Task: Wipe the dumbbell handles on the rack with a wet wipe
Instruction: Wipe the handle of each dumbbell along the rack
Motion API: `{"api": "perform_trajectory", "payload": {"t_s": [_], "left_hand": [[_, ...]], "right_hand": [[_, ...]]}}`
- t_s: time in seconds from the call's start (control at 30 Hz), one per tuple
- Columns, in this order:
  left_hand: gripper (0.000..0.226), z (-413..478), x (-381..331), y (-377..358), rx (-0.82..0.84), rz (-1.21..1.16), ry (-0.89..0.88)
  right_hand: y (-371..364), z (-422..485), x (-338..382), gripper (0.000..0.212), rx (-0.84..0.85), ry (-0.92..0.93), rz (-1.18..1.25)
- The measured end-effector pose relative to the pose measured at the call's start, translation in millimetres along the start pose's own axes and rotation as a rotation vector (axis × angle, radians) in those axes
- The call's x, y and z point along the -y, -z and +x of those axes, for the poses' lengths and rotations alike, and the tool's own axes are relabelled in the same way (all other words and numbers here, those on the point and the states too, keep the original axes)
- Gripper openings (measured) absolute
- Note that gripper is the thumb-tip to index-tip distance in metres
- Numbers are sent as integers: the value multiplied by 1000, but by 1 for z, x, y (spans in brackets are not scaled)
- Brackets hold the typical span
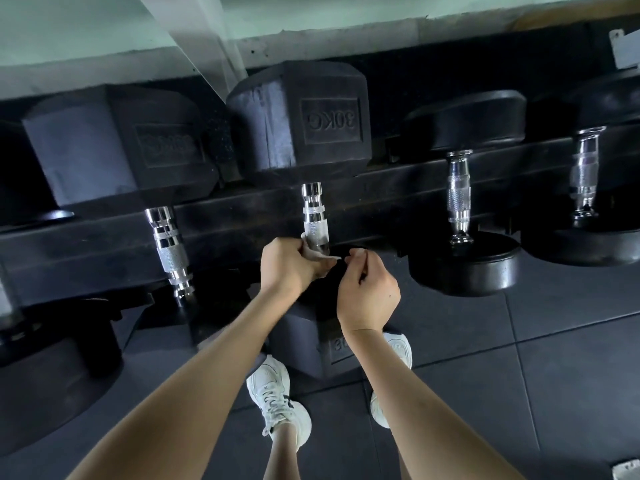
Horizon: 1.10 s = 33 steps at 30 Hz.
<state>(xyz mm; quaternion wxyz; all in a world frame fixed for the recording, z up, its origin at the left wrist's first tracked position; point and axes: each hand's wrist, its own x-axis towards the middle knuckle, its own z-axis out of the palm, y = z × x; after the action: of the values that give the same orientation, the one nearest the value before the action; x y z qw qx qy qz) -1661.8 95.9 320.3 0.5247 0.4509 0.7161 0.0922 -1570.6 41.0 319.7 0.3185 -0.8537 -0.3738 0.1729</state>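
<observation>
A black hex dumbbell marked 30KG [304, 119] lies across the rack [381, 192] in the middle. Its chrome knurled handle [313, 213] runs toward me. My left hand [287, 268] grips a white wet wipe [317, 249] wrapped around the near part of that handle. My right hand [369, 289] pinches the free corner of the wipe just right of the handle. The handle's near end is hidden by my hands.
Another hex dumbbell with a chrome handle [169, 251] lies to the left. Two round-headed dumbbells with chrome handles [459, 199] [585, 174] lie to the right. Dark rubber floor tiles [519, 358] are below, and my white sneakers [277, 400] stand near the rack.
</observation>
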Motion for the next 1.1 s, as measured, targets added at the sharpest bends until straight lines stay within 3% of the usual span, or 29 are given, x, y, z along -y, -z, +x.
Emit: {"api": "perform_trajectory", "payload": {"t_s": [0.2, 0.37, 0.47, 0.6, 0.73, 0.8, 0.93, 1.1], "left_hand": [[22, -18, 4, 17, -154, -55, -22], [13, -45, -15, 33, -121, -263, -19], [18, -60, -29, 29, -31, -362, -3], [25, -78, -55, 17, 83, -437, 36], [20, -94, -86, 4, 25, -306, 16], [19, -100, -100, -1, 21, -192, -21], [26, -103, -122, -12, 93, -176, -66], [21, -95, -147, -31, 95, -453, 30]], "right_hand": [[11, 4, 8, 30, 172, -168, 76], [39, 22, 16, 18, 448, -525, 484], [70, 30, 22, 20, 626, -562, 658], [109, 43, 25, 41, 860, -558, 716], [138, 67, 25, 58, 989, -625, 738], [150, 81, 25, 48, 1073, -606, 686], [163, 106, 22, 22, 1110, -643, 578], [169, 128, 6, 27, 1006, -824, 848]]}}
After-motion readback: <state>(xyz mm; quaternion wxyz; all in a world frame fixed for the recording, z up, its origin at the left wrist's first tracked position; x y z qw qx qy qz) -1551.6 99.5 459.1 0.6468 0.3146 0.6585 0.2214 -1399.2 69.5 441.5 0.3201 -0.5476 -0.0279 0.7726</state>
